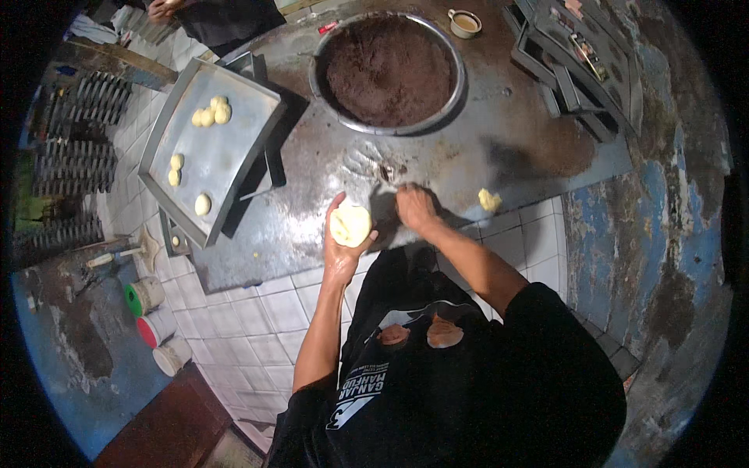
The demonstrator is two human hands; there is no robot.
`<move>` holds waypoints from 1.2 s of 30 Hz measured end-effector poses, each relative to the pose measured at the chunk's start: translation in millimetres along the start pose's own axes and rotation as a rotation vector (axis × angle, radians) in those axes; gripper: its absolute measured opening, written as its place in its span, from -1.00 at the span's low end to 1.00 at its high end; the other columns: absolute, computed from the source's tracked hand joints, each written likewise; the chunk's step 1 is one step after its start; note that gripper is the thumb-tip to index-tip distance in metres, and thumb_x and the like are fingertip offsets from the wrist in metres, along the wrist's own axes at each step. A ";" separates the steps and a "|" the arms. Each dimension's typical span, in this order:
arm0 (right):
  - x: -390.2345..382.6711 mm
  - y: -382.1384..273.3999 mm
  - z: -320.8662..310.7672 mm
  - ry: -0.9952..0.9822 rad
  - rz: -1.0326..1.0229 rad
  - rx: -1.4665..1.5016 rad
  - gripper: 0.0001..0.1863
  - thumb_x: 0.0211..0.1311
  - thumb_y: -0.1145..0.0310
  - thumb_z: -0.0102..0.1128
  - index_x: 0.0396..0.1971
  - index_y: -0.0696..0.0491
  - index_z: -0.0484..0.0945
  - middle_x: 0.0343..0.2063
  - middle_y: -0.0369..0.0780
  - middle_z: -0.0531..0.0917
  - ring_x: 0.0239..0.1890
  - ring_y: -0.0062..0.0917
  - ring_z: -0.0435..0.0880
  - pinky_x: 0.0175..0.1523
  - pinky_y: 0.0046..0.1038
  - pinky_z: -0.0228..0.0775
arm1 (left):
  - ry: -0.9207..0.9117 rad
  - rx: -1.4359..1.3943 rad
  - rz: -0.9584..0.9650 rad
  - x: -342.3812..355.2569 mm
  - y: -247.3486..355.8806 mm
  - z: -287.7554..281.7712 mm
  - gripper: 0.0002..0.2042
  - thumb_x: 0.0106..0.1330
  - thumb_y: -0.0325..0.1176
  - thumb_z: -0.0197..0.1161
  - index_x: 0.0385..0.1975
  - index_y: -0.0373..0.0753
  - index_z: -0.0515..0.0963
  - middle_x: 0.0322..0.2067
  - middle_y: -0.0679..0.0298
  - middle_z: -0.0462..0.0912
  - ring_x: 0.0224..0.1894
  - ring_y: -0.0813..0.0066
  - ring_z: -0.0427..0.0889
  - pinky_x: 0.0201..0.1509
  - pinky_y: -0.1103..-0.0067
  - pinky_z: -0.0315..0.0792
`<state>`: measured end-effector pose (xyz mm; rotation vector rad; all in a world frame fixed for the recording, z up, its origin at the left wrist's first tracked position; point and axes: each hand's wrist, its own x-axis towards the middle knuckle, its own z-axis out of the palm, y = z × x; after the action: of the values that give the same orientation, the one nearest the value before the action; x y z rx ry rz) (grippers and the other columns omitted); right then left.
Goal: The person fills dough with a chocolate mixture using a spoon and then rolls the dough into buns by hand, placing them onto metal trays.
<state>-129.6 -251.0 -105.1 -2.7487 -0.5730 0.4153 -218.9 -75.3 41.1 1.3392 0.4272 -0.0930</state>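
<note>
A pale yellow piece of dough (350, 225), pressed flat, rests in the palm of my left hand (341, 246), with the fingers and thumb curved round its edges. My right hand (417, 207) is just to the right, low over the metal table (300, 168), its fingers curled together. Whatever is between those fingers is hidden. Dark smears and crumbs (382, 173) lie on the table by its fingertips. Beyond them stands a wide metal basin (315, 90) full of dark brown filling (390, 70). A small torn lump of dough (489, 200) sits near the table's front edge, right of my hands.
At left, a metal tray (234, 140) carries several dough balls (221, 114). A cup of brown liquid (465, 24) stands beyond the basin, with stacked dark metal trays (581, 58) at far right. Another person (226, 19) stands at the far left. Lidded tubs (156, 326) are at lower left.
</note>
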 end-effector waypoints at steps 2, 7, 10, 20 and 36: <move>-2.7 -13.0 -29.3 -0.118 -0.009 0.130 -0.73 0.26 0.42 0.07 -0.12 0.24 0.55 -0.15 0.13 0.61 -0.19 0.03 0.69 -0.11 -0.10 0.58 | 0.084 0.096 0.082 21.5 18.4 -11.0 -0.18 0.01 -0.64 0.51 0.33 -0.17 0.26 -0.15 0.37 0.55 -0.08 0.55 0.57 0.13 0.62 0.47; 17.4 -13.5 -150.0 0.010 -0.089 0.522 -0.76 0.27 0.38 0.08 -0.21 0.20 0.63 -0.22 -0.01 0.66 -0.23 -0.30 0.72 -0.14 -0.20 0.59 | 0.021 0.207 0.088 85.1 39.4 -47.3 -0.48 0.08 -0.58 0.52 0.08 -0.24 0.49 -0.09 0.30 0.63 -0.04 0.59 0.60 0.11 0.61 0.47; 65.4 -17.5 -221.7 -0.007 -0.125 0.022 -0.79 0.24 0.36 0.10 -0.29 0.15 0.64 -0.33 -0.05 0.69 -0.29 -0.30 0.75 -0.16 -0.18 0.60 | -0.021 0.334 0.135 120.4 51.1 -54.4 -0.40 0.11 -0.55 0.51 0.18 -0.24 0.43 -0.09 0.26 0.65 -0.07 0.54 0.62 0.11 0.58 0.48; 192.4 -2.9 -191.7 -0.477 -0.227 -0.138 -0.82 0.09 0.40 0.17 -0.46 0.12 0.73 -0.45 -0.01 0.73 -0.33 -0.18 0.77 -0.17 -0.13 0.60 | 0.033 0.455 0.138 189.0 57.9 -63.2 -0.43 0.14 -0.49 0.51 0.17 -0.27 0.42 -0.14 0.23 0.69 -0.08 0.48 0.66 0.08 0.53 0.51; 27.6 -52.0 -146.5 0.330 -0.386 0.201 -0.68 0.28 0.50 0.14 0.03 0.19 0.58 -0.29 0.00 0.66 -0.40 -0.17 0.70 -0.33 -0.26 0.57 | 0.288 0.775 0.321 184.3 16.2 12.2 -0.65 0.31 -0.42 0.27 0.04 -0.30 0.35 -0.28 -0.14 0.67 -0.21 -0.29 0.66 -0.19 0.14 0.51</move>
<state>-73.5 -227.7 40.6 -2.3679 -0.8906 -0.0675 -41.6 -50.5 -6.8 2.1845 0.4275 0.2283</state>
